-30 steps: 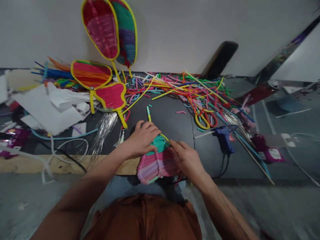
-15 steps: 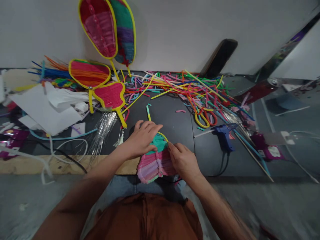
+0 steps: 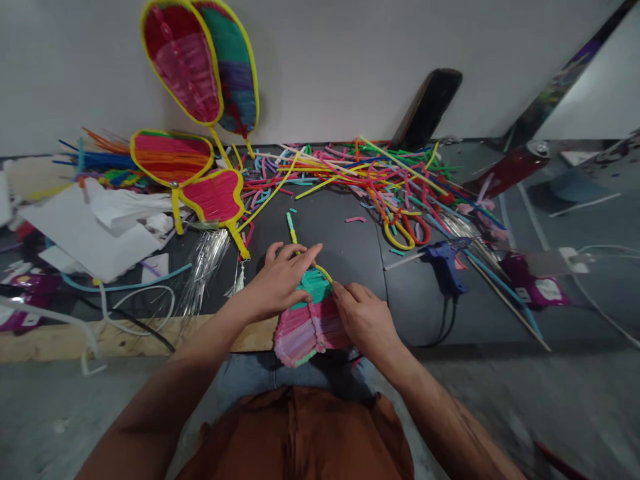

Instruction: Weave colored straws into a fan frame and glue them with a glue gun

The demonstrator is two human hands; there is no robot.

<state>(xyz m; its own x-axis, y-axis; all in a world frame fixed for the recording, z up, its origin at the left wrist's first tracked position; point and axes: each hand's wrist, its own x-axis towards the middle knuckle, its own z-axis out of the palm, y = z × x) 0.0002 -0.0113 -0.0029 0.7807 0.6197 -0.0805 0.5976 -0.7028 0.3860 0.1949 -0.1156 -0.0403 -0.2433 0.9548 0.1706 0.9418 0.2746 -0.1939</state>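
A pipe-cleaner wing [image 3: 295, 337] in turquoise, pink and lilac lies at the table's front edge, its lower end overhanging. My left hand [image 3: 280, 280] rests over its upper left part, fingers bent across the top and thumb on the turquoise section, holding it down. A stem [image 3: 291, 227] wrapped in yellow and mint sticks out beyond those fingers. My right hand [image 3: 367, 317] is closed at the wing's right edge, thumb and forefinger pinching a yellow pipe cleaner [image 3: 325, 272] that curves along the upper rim. The stretch under my left fingers is hidden.
Loose pipe cleaners [image 3: 345, 170] lie heaped along the back, with yellow-and-red-handled scissors [image 3: 400, 233] at their edge. A blue glue gun [image 3: 447, 267] lies to the right. Finished yellow-rimmed wings [image 3: 215, 197] and white paper [image 3: 85, 223] are on the left. A dark phone [image 3: 433, 107] leans against the wall.
The head view has turned slightly, so the background sits a little further left. Both hands keep nearly the same hold on the wing, with only slight finger movement.
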